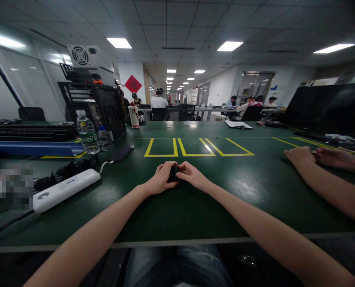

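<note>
Between my two hands, over the middle of the green table [177, 211], is a small black blocky object [173, 174] whose kind I cannot make out. My left hand [160, 178] is wrapped around its left side, with the thumb below and the fingers above. From the right, my right hand [192, 175] pinches its edge with thumb and fingers. The fingers hide much of the object. Just beyond my hands, yellow tape outlines [197, 154] mark the tabletop.
At left lie a white power strip [66, 190] with cables and a dark phone-like object [123, 153]. Behind them stand a water bottle [87, 133], a smaller bottle [103, 139] and an open computer case [105, 107]. Another person's hands [303, 156] work at right. A clipboard [238, 124] lies farther back.
</note>
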`<state>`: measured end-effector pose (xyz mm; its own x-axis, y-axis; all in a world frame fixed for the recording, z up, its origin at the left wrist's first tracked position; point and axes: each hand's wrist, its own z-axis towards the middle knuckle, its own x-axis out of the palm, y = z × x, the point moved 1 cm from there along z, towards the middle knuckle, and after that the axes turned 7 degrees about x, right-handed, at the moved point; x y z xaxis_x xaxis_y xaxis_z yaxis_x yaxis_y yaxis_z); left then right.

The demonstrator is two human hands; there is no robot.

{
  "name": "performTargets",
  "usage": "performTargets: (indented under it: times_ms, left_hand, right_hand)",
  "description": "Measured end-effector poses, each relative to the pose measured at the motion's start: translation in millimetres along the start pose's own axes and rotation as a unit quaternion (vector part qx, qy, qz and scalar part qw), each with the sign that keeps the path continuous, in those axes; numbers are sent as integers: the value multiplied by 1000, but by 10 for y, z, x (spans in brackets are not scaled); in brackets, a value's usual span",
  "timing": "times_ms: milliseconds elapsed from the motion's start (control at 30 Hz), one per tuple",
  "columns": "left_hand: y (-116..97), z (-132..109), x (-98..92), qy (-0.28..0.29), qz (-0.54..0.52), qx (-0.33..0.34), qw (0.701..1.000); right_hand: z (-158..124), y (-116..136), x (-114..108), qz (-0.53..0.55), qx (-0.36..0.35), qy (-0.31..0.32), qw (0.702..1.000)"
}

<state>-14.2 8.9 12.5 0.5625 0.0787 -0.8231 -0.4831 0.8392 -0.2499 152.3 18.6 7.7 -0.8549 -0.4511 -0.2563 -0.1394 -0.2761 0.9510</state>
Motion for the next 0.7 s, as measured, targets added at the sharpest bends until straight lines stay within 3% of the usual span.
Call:
performTargets:
  times_ms: [133, 500, 700]
  left_hand:
    - [-9, -6, -10, 2, -2, 0, 1000]
    - [-10, 5, -9, 4, -8, -4, 1000]
    - [-17, -4, -21, 5, -5, -1, 1000]
  right_hand:
    - [-41, 36, 9, -1, -30, 18, 999]
    - [20, -6, 9, 8, -1, -16, 1000]
    - [-11, -14, 13, -11, -16, 4, 1000]
